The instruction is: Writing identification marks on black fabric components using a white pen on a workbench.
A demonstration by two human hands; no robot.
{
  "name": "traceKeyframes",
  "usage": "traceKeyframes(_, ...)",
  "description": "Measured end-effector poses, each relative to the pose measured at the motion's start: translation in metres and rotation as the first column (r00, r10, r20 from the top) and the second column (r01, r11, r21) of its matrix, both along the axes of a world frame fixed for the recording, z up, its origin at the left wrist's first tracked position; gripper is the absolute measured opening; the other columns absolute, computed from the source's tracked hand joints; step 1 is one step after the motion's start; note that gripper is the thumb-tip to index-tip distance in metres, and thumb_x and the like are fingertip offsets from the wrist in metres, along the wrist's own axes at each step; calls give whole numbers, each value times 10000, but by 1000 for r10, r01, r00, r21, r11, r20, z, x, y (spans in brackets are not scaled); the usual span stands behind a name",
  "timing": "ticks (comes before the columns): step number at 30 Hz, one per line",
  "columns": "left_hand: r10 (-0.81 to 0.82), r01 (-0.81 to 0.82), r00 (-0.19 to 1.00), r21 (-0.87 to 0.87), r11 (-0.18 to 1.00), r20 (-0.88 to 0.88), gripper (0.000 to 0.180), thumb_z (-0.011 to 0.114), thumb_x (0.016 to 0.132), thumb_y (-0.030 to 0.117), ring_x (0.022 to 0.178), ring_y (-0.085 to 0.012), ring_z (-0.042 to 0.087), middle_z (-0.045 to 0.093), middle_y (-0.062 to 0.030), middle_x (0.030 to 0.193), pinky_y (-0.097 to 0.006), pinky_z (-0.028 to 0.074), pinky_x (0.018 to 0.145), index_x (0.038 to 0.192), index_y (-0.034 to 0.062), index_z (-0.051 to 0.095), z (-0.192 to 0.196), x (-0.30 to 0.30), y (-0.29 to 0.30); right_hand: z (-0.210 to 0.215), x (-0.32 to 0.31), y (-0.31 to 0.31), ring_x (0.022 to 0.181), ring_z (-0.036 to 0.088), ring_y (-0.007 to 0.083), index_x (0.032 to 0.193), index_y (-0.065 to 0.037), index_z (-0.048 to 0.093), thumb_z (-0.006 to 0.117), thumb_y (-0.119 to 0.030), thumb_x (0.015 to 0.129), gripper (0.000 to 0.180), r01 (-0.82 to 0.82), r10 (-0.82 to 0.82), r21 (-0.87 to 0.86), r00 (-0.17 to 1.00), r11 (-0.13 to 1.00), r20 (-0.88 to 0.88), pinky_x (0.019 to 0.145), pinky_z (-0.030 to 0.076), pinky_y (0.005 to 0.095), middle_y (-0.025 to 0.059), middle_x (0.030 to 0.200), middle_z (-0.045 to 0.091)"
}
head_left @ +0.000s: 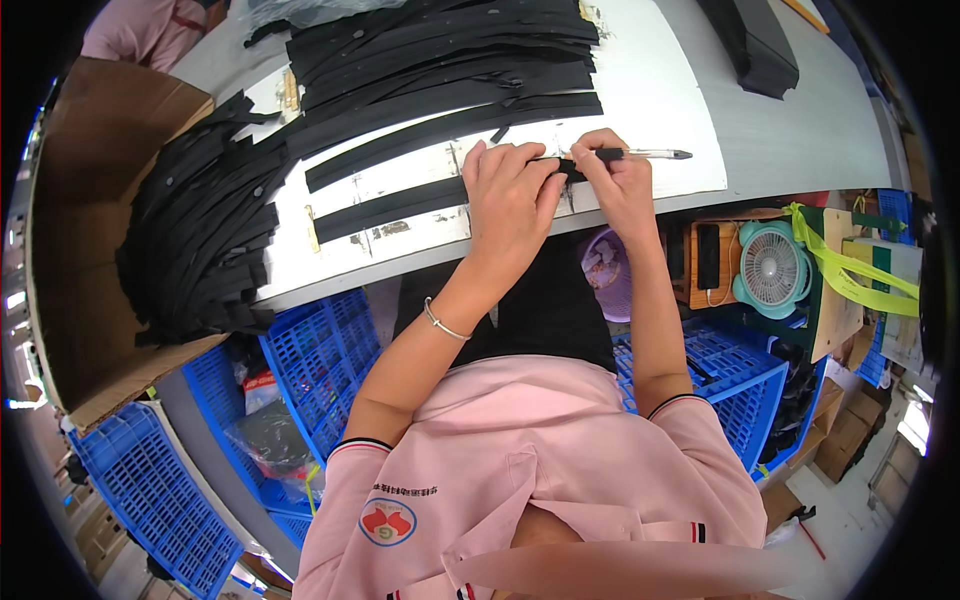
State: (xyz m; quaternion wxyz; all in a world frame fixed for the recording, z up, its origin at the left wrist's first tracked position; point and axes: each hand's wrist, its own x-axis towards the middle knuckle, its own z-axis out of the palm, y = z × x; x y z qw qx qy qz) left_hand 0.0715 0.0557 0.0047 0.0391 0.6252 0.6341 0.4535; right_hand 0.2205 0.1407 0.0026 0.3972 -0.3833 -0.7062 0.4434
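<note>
One black strip [392, 209] lies along the near edge of the table [825, 140]; I see the left hand [506, 195] half-curled over its right part, whether gripping I can't tell, and the right hand [622, 190] curled round a pen [662, 154] pointing toward the table's right edge

Forearms [440, 330] reaching toward twelve o'clock
Left hand [508, 195] palm-down, fingers bent, at twelve; right hand [622, 188] pinching at two.
</note>
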Motion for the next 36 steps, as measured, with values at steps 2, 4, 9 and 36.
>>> traceKeyframes(2, 10, -11, 1000, -11, 1000, -10, 157, 793, 835, 119, 1068, -244, 617, 714, -40, 1092, -463, 358, 1103, 984, 73, 774, -5, 1, 3, 1, 0, -1, 736, 596, 97, 920, 71, 652, 662, -72, 976, 154, 4, -4, 11, 1000, 1000, 24, 669, 478, 259, 49, 878, 676)
traceKeyframes(4, 18, -18, 1000, -5, 1000, -12, 158, 798, 824, 112, 1065, -242, 616, 714, -39, 1085, -452, 365, 1088, 975, 73, 773, -8, 2, 4, 2, 0, -1, 735, 600, 98, 932, 62, 658, 662, -69, 975, 138, -13, 8, 70, 997, 997, 72, 669, 482, 262, 49, 882, 680)
traceKeyframes(9, 30, -30, 999, 0, 1000, -18, 157, 810, 805, 109, 1062, -236, 616, 714, -32, 1073, -431, 376, 1066, 954, 74, 773, -7, 5, 4, 0, 0, -4, 729, 599, 96, 906, 58, 658, 662, -65, 971, 140, 26, -27, 60, 999, 998, 28, 667, 486, 269, 48, 871, 682)
traceKeyframes(36, -20, -8, 987, -173, 985, -159, 466, 705, 941, 260, 1440, -352, 395, 502, -176, 1485, -713, 178, 1166, 1339, 38, 614, -11, -24, -23, -20, 21, 2, 579, 457, 40, 891, 0, 658, 653, -57, 973, 99, 65, -108, -156, 953, 986, -283, 530, 342, 190, 37, 798, 632)
